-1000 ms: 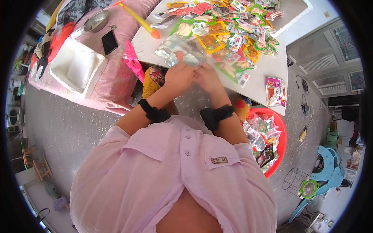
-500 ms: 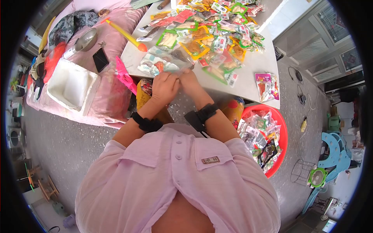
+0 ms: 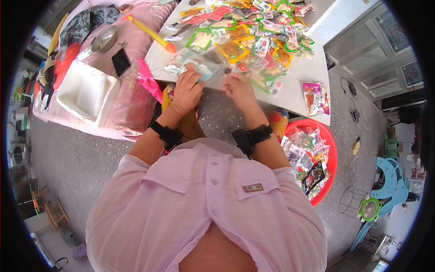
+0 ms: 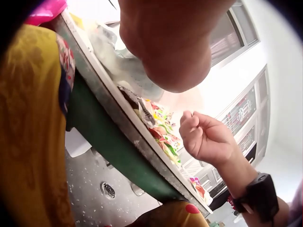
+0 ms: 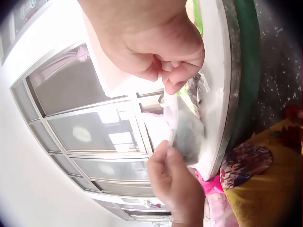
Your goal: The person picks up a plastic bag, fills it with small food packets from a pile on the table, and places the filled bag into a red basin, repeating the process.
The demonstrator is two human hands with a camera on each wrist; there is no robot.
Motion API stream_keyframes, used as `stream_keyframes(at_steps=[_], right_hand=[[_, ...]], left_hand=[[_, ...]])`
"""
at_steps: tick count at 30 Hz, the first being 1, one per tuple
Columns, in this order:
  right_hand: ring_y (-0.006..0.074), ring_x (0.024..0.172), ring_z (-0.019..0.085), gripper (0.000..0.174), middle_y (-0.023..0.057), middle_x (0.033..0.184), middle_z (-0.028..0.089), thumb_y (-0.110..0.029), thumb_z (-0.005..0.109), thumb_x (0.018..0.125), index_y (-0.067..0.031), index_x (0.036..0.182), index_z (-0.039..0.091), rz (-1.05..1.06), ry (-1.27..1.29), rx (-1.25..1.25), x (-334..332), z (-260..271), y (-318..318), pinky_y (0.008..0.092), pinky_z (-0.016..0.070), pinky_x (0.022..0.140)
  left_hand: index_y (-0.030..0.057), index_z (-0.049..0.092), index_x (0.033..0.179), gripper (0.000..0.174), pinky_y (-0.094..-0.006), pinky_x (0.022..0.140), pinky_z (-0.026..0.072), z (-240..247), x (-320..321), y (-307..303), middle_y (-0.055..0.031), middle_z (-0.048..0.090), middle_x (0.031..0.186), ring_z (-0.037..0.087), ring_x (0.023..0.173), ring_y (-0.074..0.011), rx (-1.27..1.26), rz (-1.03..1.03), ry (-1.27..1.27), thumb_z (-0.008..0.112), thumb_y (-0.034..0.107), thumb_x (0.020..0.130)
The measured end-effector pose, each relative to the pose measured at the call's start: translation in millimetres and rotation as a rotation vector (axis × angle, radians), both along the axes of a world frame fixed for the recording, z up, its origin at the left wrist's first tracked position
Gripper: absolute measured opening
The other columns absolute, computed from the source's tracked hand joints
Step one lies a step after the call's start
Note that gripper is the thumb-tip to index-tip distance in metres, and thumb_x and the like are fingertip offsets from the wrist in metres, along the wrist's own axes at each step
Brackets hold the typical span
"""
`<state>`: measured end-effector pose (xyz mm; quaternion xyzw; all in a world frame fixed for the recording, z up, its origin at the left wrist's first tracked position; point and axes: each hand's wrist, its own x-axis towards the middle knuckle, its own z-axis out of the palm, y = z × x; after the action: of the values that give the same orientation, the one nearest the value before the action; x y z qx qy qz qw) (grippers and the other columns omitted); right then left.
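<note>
A clear plastic bag (image 3: 201, 69) with several snack packets inside lies at the near edge of the white table (image 3: 299, 93). My left hand (image 3: 188, 84) grips the bag's left part, fingers curled over it. In the right wrist view the left hand (image 5: 168, 151) pinches the bag (image 5: 187, 135) from below. My right hand (image 3: 234, 86) is curled at the bag's right corner, and its fingertips (image 5: 174, 81) pinch the thin film edge. The left wrist view shows the right hand (image 4: 196, 135) curled just off the table edge (image 4: 118, 123).
Many coloured snack packets (image 3: 253, 38) cover the table. A red basin (image 3: 330, 156) of packets stands on the floor to the right. On the pink-covered surface to the left are a white foam box (image 3: 86, 88), a phone (image 3: 121, 61) and a metal bowl (image 3: 103, 40).
My hands were pressed together at the bag's near edge; now they have drawn apart, left to the left and right to the right, along that edge.
</note>
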<state>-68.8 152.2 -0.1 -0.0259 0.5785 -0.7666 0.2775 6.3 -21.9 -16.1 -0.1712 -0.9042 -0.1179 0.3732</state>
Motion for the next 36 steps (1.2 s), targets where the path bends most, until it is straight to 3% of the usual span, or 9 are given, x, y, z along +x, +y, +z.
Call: stream_keyframes(at_steps=[4, 8, 9, 11, 14, 20, 23, 26, 36], right_hand=[[0.0100, 0.063, 0.053, 0.015, 0.0023, 0.079, 0.055, -0.014, 0.052, 0.076, -0.0060, 0.089, 0.050, -0.073, 0.054, 0.115, 0.6, 17.5, 15.0, 0.0199, 0.0386, 0.053], [0.0102, 0.072, 0.052, 0.019, 0.0018, 0.082, 0.054, -0.016, 0.055, 0.075, -0.0050, 0.090, 0.051, -0.087, 0.320, 0.120, -0.4, 31.6, 18.4, 0.0212, 0.0398, 0.057], [0.0114, 0.075, 0.052, 0.022, 0.0026, 0.085, 0.054, -0.016, 0.056, 0.075, -0.0040, 0.092, 0.050, -0.089, 0.520, 0.176, -4.0, 34.4, 18.6, 0.0231, 0.0405, 0.060], [0.0139, 0.080, 0.051, 0.028, 0.0042, 0.090, 0.053, -0.017, 0.058, 0.073, -0.0021, 0.095, 0.049, -0.096, 0.919, 0.285, -11.4, 39.4, 17.8, 0.0269, 0.0420, 0.064], [0.0184, 0.085, 0.050, 0.037, 0.0073, 0.096, 0.051, -0.017, 0.061, 0.071, 0.0005, 0.100, 0.047, -0.043, 1.004, 0.348, -2.4, 69.8, 18.0, 0.0318, 0.0414, 0.071], [0.0253, 0.077, 0.052, 0.028, 0.0128, 0.083, 0.054, -0.018, 0.058, 0.070, -0.0025, 0.092, 0.052, 0.370, 1.090, 0.525, 31.9, 109.8, 27.8, 0.0328, 0.0409, 0.067], [0.0286, 0.071, 0.052, 0.020, 0.0137, 0.074, 0.054, -0.019, 0.056, 0.071, -0.0034, 0.082, 0.053, 0.465, 1.001, 0.594, 37.9, 103.6, 39.7, 0.0348, 0.0403, 0.063], [0.0299, 0.070, 0.052, 0.018, 0.0131, 0.070, 0.054, -0.020, 0.054, 0.071, -0.0035, 0.077, 0.051, 0.504, 1.151, 0.606, 49.8, 98.1, 54.8, 0.0372, 0.0396, 0.061], [0.0320, 0.066, 0.050, 0.015, 0.0135, 0.066, 0.050, -0.017, 0.054, 0.073, -0.0030, 0.071, 0.049, 0.392, 1.087, 0.473, 85.5, 60.8, 90.6, 0.0396, 0.0386, 0.057]], left_hand=[[0.0019, 0.052, 0.079, 0.016, -0.0402, 0.082, 0.0364, 25.6, -0.5, -15.0, -0.0122, 0.051, 0.092, 0.047, 0.093, -0.0293, 0.051, -0.063, 0.018, 0.053, 0.001, 0.062], [-0.0016, 0.050, 0.081, 0.007, -0.0312, 0.076, 0.0410, 59.2, -0.6, -31.7, -0.0139, 0.053, 0.086, 0.052, 0.086, -0.0292, 0.276, -0.135, -0.020, 0.051, 0.001, 0.074], [-0.0016, 0.051, 0.087, 0.010, -0.0246, 0.073, 0.0409, 73.0, 3.0, -30.8, -0.0098, 0.054, 0.084, 0.053, 0.082, -0.0199, 0.304, -0.076, -0.065, 0.047, 0.006, 0.081], [-0.0005, 0.052, 0.089, 0.013, -0.0234, 0.072, 0.0400, 96.5, 11.7, -30.4, -0.0057, 0.054, 0.085, 0.051, 0.081, -0.0138, 0.572, -0.082, -0.315, 0.046, 0.008, 0.083], [0.0021, 0.053, 0.088, 0.013, -0.0201, 0.068, 0.0384, 110.4, 17.9, -27.7, 0.0013, 0.052, 0.082, 0.046, 0.076, -0.0054, 0.840, -0.188, -0.529, 0.044, 0.011, 0.085], [0.0023, 0.052, 0.086, 0.011, -0.0190, 0.064, 0.0383, 109.4, 36.3, 6.7, 0.0019, 0.051, 0.076, 0.045, 0.071, -0.0045, 1.088, -0.313, -0.787, 0.045, 0.010, 0.084], [0.0015, 0.052, 0.086, 0.011, -0.0205, 0.067, 0.0385, 107.6, 45.4, 13.3, 0.0002, 0.052, 0.079, 0.046, 0.074, -0.0059, 0.975, -0.298, -0.781, 0.045, 0.010, 0.084], [0.0005, 0.052, 0.087, 0.012, -0.0220, 0.072, 0.0386, 101.3, 49.4, 25.7, -0.0029, 0.055, 0.085, 0.048, 0.080, -0.0081, 0.911, -0.410, -0.831, 0.044, 0.009, 0.083], [0.0003, 0.049, 0.098, 0.018, -0.0261, 0.079, 0.0382, 80.7, 52.3, 58.4, -0.0078, 0.055, 0.096, 0.049, 0.089, -0.0144, 0.898, -0.599, -1.087, 0.047, 0.008, 0.081]])
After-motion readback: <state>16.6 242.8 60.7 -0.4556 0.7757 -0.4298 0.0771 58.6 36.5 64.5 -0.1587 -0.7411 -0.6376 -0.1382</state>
